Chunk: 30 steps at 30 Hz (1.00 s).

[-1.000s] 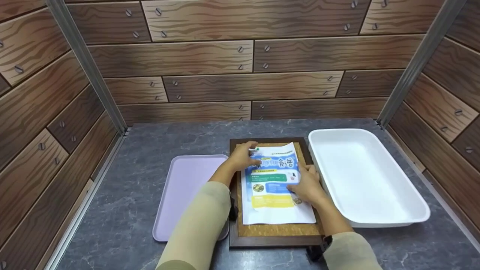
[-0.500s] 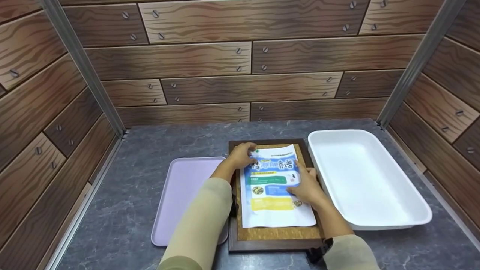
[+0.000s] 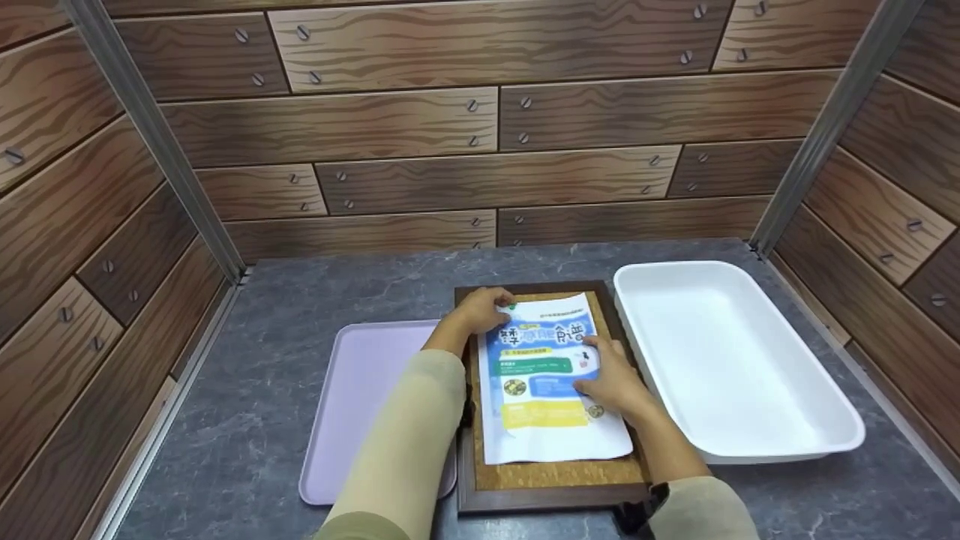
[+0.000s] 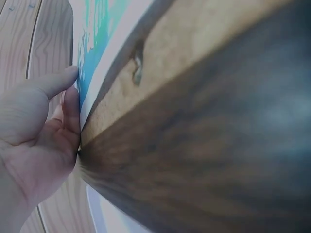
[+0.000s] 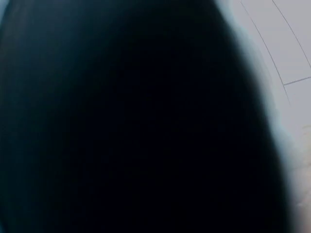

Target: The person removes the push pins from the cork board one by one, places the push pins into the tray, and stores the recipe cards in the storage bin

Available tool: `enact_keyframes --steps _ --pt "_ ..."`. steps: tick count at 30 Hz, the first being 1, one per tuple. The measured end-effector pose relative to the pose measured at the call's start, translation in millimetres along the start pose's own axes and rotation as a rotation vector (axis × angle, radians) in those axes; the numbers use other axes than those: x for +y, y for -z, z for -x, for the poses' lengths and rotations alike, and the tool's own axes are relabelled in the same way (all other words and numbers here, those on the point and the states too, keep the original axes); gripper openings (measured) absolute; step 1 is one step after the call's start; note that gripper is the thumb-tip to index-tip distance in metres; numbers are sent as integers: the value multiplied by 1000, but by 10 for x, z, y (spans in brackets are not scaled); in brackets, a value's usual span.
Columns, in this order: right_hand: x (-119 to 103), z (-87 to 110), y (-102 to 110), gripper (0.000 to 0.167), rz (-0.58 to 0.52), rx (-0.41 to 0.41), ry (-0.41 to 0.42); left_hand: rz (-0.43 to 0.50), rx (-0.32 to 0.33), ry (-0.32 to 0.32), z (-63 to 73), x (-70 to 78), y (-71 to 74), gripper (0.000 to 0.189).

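Note:
A printed paper sheet [image 3: 544,442] with blue, green and yellow blocks lies on a cork board [image 3: 555,475] in a dark wooden frame. My left hand [image 3: 476,311] rests at the sheet's top left corner. Its fingertips are beside a small green pin head [image 3: 512,306]; whether they touch it is unclear. In the left wrist view the thumb of my left hand [image 4: 43,116] touches the sheet's edge. My right hand [image 3: 613,381] lies on the sheet's right edge, thumb and index finger spread on the paper. A dark blurred shape fills most of the right wrist view.
Left of the board, partly under its frame and my left forearm, lies a flat purple tray [image 3: 360,405]. A deep white tray [image 3: 735,360] stands close against the board's right side. Wood-patterned walls [image 3: 420,176] enclose the grey marbled table [image 3: 240,420].
The view has tilted slightly up. The index finger of my right hand has drawn down the sheet's right edge. My left hand has stayed at the corner, its thumb and index finger now nearer each other.

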State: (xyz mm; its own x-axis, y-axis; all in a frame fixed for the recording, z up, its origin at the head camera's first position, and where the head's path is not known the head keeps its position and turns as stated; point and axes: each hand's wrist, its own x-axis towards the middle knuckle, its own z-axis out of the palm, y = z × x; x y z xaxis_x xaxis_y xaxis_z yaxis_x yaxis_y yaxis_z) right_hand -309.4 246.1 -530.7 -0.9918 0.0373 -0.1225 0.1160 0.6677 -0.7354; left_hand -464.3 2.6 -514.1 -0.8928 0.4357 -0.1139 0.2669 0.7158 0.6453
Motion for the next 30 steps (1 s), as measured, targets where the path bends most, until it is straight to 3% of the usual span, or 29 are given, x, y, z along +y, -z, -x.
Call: enact_keyframes --steps 11,25,30 --pt "-12 15 0 86 10 -19 2 -74 33 38 -24 75 -14 24" --pt "5 23 10 88 -26 -28 22 39 136 106 -21 100 -57 15" --pt "-6 37 16 89 -19 -34 5 38 142 111 -36 96 -57 15"
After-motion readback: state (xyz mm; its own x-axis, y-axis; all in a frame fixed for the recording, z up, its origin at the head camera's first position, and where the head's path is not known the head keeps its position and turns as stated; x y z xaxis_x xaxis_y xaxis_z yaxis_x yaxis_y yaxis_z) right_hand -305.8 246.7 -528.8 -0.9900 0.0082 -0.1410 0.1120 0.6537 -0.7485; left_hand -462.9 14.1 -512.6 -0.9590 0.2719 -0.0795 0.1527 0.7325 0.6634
